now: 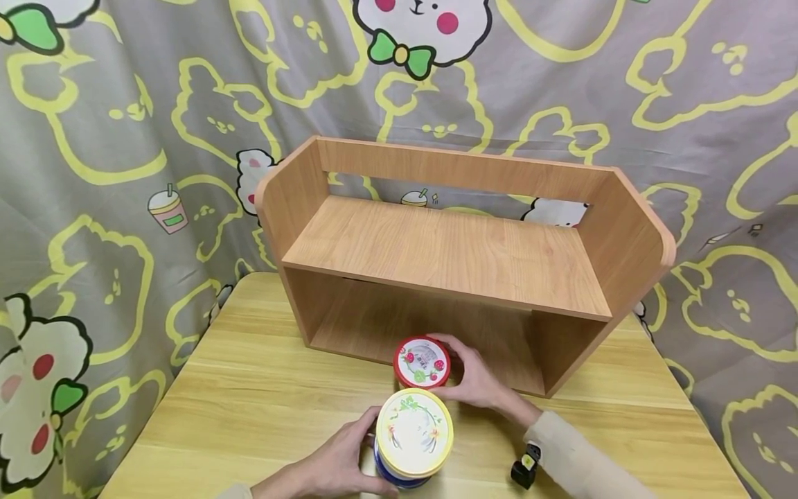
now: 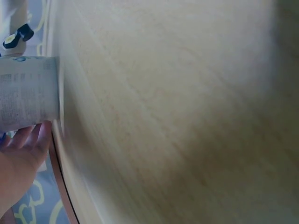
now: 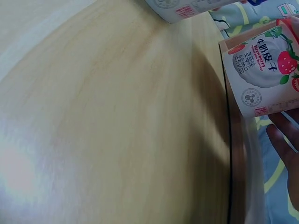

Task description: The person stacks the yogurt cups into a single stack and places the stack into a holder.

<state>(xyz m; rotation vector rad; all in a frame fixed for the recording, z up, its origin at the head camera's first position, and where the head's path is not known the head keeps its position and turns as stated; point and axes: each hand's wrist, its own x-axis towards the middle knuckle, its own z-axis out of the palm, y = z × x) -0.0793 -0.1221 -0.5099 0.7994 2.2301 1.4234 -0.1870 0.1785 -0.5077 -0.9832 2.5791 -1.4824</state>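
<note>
A white tub with a red strawberry-patterned lid [image 1: 422, 362] is at the front of the shelf's lower opening. My right hand [image 1: 472, 374] holds it from the right, thumb and fingers on either side. The right wrist view shows its strawberry label [image 3: 261, 65], with fingertips under its side. Nearer to me stands a larger-looking yellow-lidded tub [image 1: 414, 433], with a blue rim [image 1: 402, 479] showing beneath it. My left hand [image 1: 337, 454] grips this from the left. A white printed tub wall [image 2: 28, 93] sits over the left fingers in the left wrist view.
A two-level wooden shelf [image 1: 436, 242] stands at the back of the wood-grain table [image 1: 249, 388]. Its side panels rise at left and right. A patterned grey curtain [image 1: 187, 125] hangs behind. A small black device [image 1: 526, 468] sits at the right wrist.
</note>
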